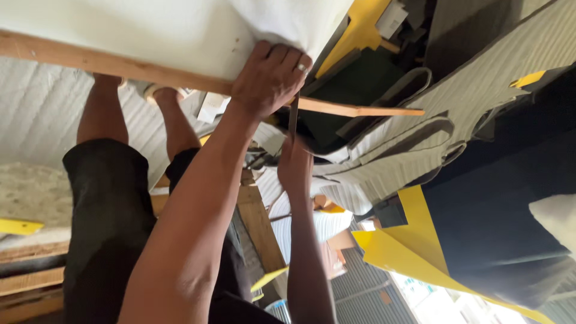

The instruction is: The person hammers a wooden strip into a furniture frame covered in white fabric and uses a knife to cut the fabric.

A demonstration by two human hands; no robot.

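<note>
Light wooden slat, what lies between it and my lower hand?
A thin dark blade, gripped by the right hand, reaches the light wooden slat; head view.

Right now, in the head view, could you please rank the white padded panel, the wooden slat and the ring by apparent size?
1. white padded panel
2. wooden slat
3. ring, smallest by far

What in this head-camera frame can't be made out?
- Head view: left hand covers the spot where the white padding meets the wooden rail.
- Thin dark tool: its end is hidden in the right hand.
- Right hand's fingers: turned away, so its grip is unclear.
</note>
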